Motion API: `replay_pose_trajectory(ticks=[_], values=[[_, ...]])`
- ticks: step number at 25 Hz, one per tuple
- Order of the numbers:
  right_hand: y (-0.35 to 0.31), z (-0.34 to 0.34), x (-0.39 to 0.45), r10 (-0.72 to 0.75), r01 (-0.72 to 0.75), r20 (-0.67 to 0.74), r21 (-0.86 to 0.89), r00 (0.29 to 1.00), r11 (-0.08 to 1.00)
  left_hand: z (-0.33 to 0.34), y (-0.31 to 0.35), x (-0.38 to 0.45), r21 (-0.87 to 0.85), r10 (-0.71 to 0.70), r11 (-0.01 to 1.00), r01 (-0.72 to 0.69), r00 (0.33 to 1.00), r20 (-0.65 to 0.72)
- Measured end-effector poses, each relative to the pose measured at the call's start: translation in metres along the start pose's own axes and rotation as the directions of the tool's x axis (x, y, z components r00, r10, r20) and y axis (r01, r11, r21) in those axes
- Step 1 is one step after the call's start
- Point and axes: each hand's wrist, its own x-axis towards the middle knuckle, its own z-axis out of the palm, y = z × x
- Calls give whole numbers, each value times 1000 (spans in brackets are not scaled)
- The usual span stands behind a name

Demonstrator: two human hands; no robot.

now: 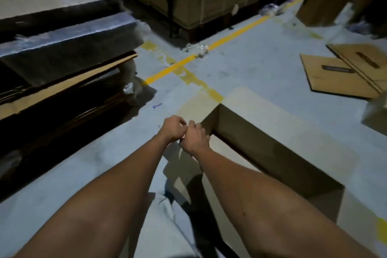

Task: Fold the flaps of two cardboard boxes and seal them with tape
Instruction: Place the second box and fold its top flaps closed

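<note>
A big open cardboard box (261,153) sits on the blue-grey floor (251,65), its flaps spread out flat. Flat cardboard sheets (343,75) lie well beyond the box, to its right. At the box's near-left corner, the left hand (172,128) and right hand (195,138) touch, fingers curled. I cannot tell what they hold.

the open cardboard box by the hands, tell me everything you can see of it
The cardboard box is plain brown, standing on the pale floor with its top open and a dark interior showing. Its flaps are spread outward, none folded shut; no tape is visible on it. The left hand and right hand meet at its near-left corner; what they hold is unclear.
</note>
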Motion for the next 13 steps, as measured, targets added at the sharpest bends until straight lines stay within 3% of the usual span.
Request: replay_pose_trajectory(ticks=[3, 5, 10, 13], values=[[47, 26, 8, 139, -128, 150, -80, 979, 989, 47, -4, 22, 114, -122, 987, 111, 988, 96], [64, 47, 10, 186, -159, 223, -135, 957, 978, 66, -12, 29, 150, -145, 980, 131, 986, 82], [72, 80, 18, 217, -181, 308, -141, 926, 973, 92, -20, 47, 413, 81, 906, -87, 996, 33], [75, 89, 24, 240, -215, 339, -109, 910, 970, 99, -26, 67, 518, 102, 850, -98, 995, 20]])
